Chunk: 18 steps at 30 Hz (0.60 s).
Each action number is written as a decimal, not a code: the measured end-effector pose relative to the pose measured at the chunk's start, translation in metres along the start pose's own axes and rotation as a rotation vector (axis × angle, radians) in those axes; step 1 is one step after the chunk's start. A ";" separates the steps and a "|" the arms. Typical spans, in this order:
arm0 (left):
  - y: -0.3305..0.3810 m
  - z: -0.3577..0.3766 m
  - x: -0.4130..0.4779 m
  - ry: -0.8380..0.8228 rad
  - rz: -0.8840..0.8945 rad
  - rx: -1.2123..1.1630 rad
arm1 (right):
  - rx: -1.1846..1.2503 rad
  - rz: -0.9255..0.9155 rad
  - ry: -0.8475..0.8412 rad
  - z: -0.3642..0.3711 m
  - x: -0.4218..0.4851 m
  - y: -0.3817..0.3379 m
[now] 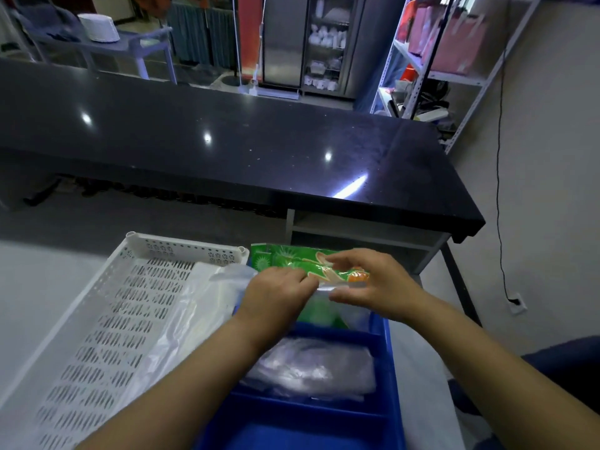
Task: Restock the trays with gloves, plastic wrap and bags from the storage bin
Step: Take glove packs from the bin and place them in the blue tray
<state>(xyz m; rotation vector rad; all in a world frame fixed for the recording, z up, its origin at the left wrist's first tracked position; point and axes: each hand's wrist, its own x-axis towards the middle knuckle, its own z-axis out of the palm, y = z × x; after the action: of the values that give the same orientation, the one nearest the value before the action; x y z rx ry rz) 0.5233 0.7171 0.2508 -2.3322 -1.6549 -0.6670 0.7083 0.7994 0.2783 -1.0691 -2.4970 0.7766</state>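
Note:
A blue divided tray [386, 368] lies in front of me. Over its far compartment, my left hand [276, 297] and my right hand [380, 284] both grip a green printed packet [292, 259] with an orange corner. More green packaging and clear plastic sit beneath my hands in that compartment. The middle compartment holds a bundle of clear plastic bags [311, 368]. The nearest compartment shows only blue floor. To the left stands a white perforated storage bin [107, 319] with clear plastic sheets [194, 306] draped along its right side.
A long glossy black counter [227, 141] runs across behind the trays, with an open shelf under its right end. A metal shelving rack [454, 60] stands at the far right by the wall. A power cord [500, 190] hangs down to a wall socket.

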 end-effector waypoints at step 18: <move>-0.012 0.055 -0.017 -0.174 -0.108 -0.146 | -0.539 -0.043 0.275 0.071 -0.034 0.041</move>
<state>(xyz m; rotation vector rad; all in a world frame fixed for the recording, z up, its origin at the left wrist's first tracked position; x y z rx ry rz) 0.5206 0.7301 0.1940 -2.4790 -1.8766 -0.6417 0.7202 0.7727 0.1944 -1.1805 -2.5255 -0.0747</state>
